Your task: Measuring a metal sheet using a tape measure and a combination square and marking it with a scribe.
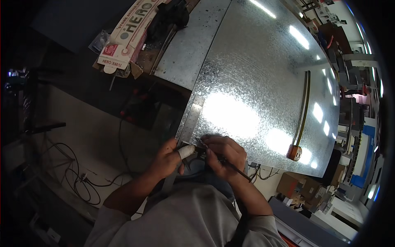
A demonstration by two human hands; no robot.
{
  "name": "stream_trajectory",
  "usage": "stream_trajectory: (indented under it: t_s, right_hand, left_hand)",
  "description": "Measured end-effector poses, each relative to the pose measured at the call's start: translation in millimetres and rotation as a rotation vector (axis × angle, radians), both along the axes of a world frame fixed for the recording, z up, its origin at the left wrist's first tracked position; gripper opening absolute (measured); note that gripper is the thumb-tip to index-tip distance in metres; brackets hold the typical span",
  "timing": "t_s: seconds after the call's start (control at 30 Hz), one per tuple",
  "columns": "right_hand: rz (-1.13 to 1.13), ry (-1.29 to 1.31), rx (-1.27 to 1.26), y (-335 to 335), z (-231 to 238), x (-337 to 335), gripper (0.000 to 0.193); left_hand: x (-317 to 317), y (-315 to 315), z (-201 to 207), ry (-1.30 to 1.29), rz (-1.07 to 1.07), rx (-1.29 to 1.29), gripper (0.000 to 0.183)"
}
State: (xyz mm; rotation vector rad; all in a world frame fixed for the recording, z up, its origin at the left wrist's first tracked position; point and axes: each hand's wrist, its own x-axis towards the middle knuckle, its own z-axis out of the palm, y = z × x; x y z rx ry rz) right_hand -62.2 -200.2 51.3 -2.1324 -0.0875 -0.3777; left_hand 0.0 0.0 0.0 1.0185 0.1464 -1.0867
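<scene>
A steel ruler (192, 119) lies along the left edge of a large shiny galvanized metal sheet (251, 70). At the sheet's near corner, my left hand (169, 159) is closed around the ruler's near end, and one of its fingers wears a white wrap (186, 152). Close beside it, my right hand (225, 153) is closed on a thin dark scriber-like rod (240, 172), whose back end sticks out toward my wrist. Its fingertips are by the ruler and the sheet's near edge. The rod's working tip is hard to make out between my hands.
An extended tape measure (295, 152) lies on the sheet's right part. A worn long box (125, 35) and a black tool (168, 18) sit on the bench at upper left. Cables (78, 177) trail on the floor at left; cardboard boxes (298, 185) stand at right.
</scene>
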Motion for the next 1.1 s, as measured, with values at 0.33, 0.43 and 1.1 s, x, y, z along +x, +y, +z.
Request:
stream_trajectory:
  t_s: [0.33,0.43,1.1]
  right_hand:
    - [-0.139,0.334,0.169,-2,21,7,0.02]
    - [-0.154,0.363,0.337,-5,26,12,0.02]
    - [-0.114,0.461,0.2,-11,29,17,0.012]
  left_hand:
    - [3,-2,0,-0.061,-0.017,0.027,0.024]
    - [4,-2,1,-0.093,-0.014,0.0,0.024]
    - [-1,-9,0,-0.143,0.006,-0.007,0.028]
